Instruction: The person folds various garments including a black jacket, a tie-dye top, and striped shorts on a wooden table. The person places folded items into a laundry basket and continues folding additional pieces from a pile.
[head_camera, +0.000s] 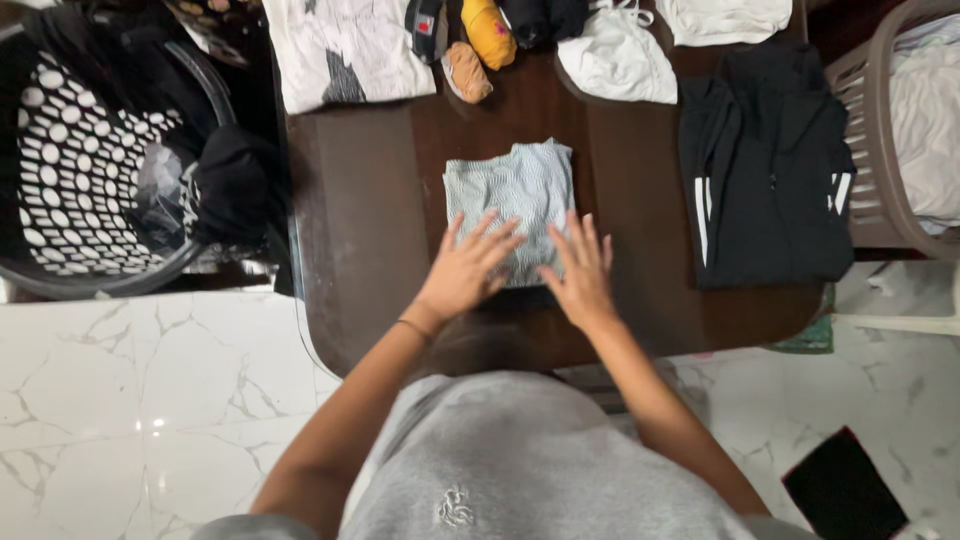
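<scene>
A folded pale grey-green striped garment (512, 190) lies in the middle of the dark wooden table (360, 230). My left hand (467, 268) rests flat on its near left part, fingers spread. Beside it, my right hand (580, 272) presses flat on the near right part, fingers also apart. Neither hand grips anything.
A folded black garment with white stripes (765, 170) lies at the right. White folded clothes (345, 50), a second white garment (620, 60), and rolled yellow (488, 32) and tan (467, 72) pieces sit at the far edge. A black laundry basket (85, 160) stands left, a brown chair (880, 150) right, a dark flat object (842, 488) on the marble floor.
</scene>
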